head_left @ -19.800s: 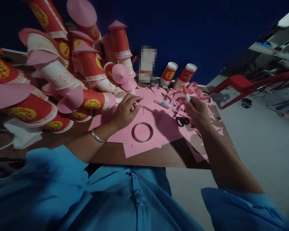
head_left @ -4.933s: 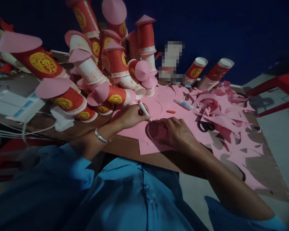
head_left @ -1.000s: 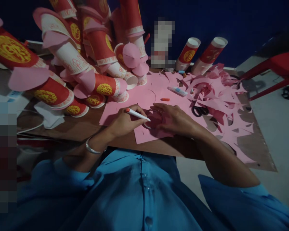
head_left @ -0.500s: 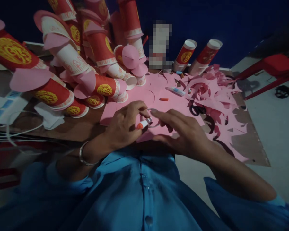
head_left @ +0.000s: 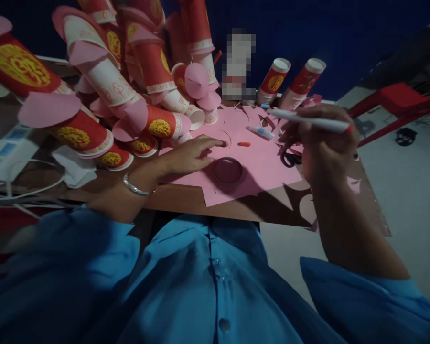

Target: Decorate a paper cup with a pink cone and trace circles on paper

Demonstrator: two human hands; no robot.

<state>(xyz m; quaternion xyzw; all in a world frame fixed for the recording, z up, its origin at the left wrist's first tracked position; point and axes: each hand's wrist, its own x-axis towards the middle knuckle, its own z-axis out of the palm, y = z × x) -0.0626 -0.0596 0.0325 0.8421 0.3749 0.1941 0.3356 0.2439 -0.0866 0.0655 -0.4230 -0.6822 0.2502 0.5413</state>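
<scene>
My right hand (head_left: 327,138) is raised over the table's right side, its fingers closed round a white marker (head_left: 308,119) with a red end. The marker is level, its tip pointing left. My left hand (head_left: 193,154) lies over the pink paper (head_left: 272,165), fingers stretched out and holding nothing. The index fingertip is by a curved line on the paper. Just right of that hand, a round ring (head_left: 228,182), perhaps a tape roll, rests flat on the paper in shadow. An orange cap (head_left: 244,143) and a white-and-blue tube (head_left: 260,133) lie beyond it.
Stacked red and white paper cups (head_left: 109,86) with pink paper discs crowd the left. Two more cup stacks (head_left: 274,81) stand at the back. Black-handled scissors (head_left: 290,159) lie near my right hand. White cables (head_left: 36,165) run at the left; a red stool (head_left: 397,102) stands right.
The marker was low beside the ring between my hands; now my right hand holds it up at the right. My left hand has moved off the ring, its fingers straightened.
</scene>
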